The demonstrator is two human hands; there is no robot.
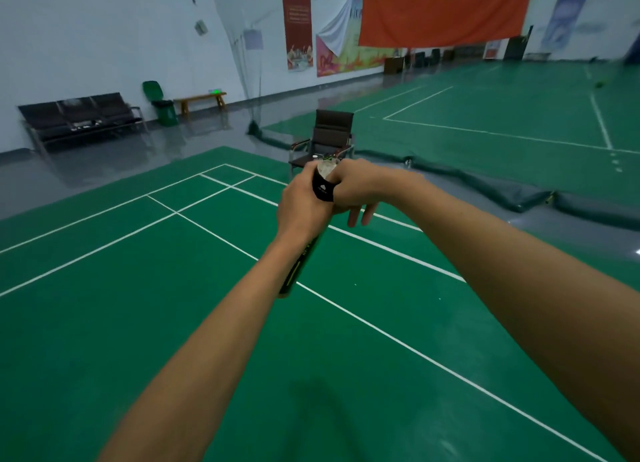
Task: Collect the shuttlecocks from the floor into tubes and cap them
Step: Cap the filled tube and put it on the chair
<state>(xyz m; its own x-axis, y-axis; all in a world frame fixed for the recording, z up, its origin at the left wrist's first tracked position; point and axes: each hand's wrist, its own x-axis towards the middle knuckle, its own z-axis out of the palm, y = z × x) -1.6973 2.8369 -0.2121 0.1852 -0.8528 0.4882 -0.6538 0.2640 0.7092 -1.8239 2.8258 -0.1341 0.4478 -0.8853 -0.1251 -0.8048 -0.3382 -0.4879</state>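
Observation:
A long black shuttlecock tube (300, 267) with green lettering is held out in front of me, tilted, its top end up. My left hand (300, 209) is wrapped around the upper part of the tube. At the tube's mouth sits a pale, translucent round piece (325, 169), either a cap or a shuttlecock; I cannot tell which. My right hand (356, 187) is closed over that top end, thumb and forefinger at the rim, two fingers hanging loose below. No shuttlecocks show on the floor near me.
A black armchair (329, 139) stands just beyond my hands at the court's corner. A folded net and dark tarp (485, 184) lie along the right. A row of black seats (83, 118), a green bin (162, 106) and a wooden bench (201, 101) line the far wall.

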